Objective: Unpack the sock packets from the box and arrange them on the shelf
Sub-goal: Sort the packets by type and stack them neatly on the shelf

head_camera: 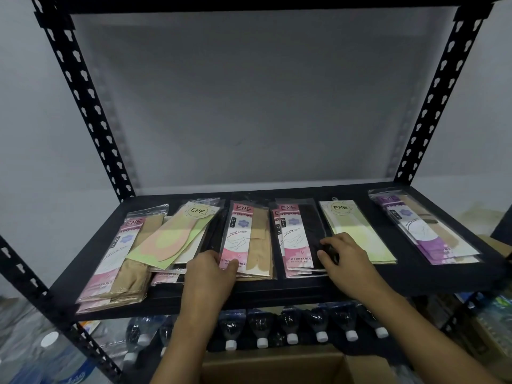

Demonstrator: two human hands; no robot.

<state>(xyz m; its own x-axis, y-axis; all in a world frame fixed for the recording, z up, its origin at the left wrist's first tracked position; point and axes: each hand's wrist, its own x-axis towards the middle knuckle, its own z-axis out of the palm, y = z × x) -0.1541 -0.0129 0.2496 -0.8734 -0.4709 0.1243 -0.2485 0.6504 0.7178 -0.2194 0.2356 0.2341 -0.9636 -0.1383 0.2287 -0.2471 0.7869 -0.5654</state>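
Packet (246,239) | under left fingers (231,266) | black packet (302,239) seemingly touching right fingers (325,242)

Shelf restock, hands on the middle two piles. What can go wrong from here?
1. The leftmost pile overhangs the shelf front edge; a nudge from the left hand might tip it off.
2. The green packet lies skewed across the neighbouring stack and may slide as the beige pile is squared up.
3. The right hand rests on the black pile; its glossy wrappers could slip forward toward the edge.
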